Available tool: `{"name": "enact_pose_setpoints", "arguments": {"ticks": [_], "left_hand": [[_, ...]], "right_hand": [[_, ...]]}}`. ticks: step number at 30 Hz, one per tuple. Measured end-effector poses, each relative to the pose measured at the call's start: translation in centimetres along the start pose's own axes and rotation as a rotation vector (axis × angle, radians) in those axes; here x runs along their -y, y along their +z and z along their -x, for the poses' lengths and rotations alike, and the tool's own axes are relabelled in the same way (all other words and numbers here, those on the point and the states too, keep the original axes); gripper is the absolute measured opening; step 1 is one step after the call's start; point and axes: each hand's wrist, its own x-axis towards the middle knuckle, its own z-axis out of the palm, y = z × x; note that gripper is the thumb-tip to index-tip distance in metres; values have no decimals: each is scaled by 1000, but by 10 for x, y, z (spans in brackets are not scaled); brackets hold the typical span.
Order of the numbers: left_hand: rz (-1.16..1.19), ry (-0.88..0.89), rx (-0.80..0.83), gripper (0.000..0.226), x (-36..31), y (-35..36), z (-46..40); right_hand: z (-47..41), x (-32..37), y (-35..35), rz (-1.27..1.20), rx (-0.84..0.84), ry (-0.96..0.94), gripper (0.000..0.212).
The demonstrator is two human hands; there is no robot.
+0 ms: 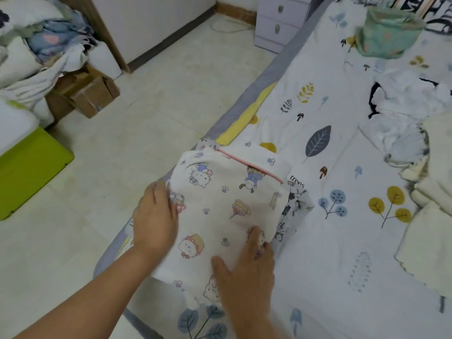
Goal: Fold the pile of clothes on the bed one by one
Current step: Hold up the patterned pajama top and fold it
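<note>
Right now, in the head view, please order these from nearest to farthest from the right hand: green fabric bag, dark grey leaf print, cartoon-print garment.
1. Cartoon-print garment: under the right hand.
2. Dark grey leaf print: mid-bed, beyond the garment.
3. Green fabric bag: far end.

A lilac drawer unit [278, 20] stands by the wall, a green lid [29, 170], perhaps plastic, beside cardboard boxes [90, 94].

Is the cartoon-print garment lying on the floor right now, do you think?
No, the cartoon-print garment lies at the edge of the bed, with the left hand and right hand on it.
</note>
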Motion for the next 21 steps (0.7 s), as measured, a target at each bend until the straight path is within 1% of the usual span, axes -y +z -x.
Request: {"name": "enact_pose_setpoints", "arguments": {"ticks": [1, 2, 3, 4, 5, 6, 8, 11, 12, 14, 16, 18, 20, 21], "left_hand": [[-27, 131, -51, 46, -1, -1, -1], [-66, 281, -69, 49, -1, -1, -2], [-131, 412, -27, 50, 0, 1, -3], [-202, 476, 83, 54, 2, 3, -3], [-254, 491, 205, 63, 4, 5, -4], [-276, 487, 280, 73, 7, 9, -5], [-294, 449, 350, 81, 17, 21, -8], [-294, 421, 400, 83, 17, 23, -11], [-301, 414, 412, 82, 15, 21, -11], [-330, 401, 425, 71, 10, 14, -10], [-369, 389, 436, 60, -1, 1, -8], [-362, 416, 413, 49, -15, -16, -6], [-341, 477, 383, 37, -31, -32, -2], [-334, 494, 394, 37, -40, -39, 0]], "right_hand": [[1, 3, -2, 66, -66, -31, 106], [3, 6, -2, 123, -159, -75, 107], [5, 7, 0, 163, -219, -120, 106], [7, 7, 3, 206, -241, -168, 102], [10, 5, 7, 254, -230, -208, 98], [11, 3, 11, 308, -206, -238, 98], [10, -2, 17, 345, -164, -263, 99], [8, -1, 16, 372, -115, -238, 96], [9, 0, 14, 380, -95, -228, 94], [12, 1, 3, 376, -45, -216, 88], [15, 0, -13, 360, 52, -246, 83], [14, -8, -29, 303, 165, -283, 71], [19, -14, -54, 291, 197, -275, 63], [22, -16, -67, 302, 189, -287, 60]]}}
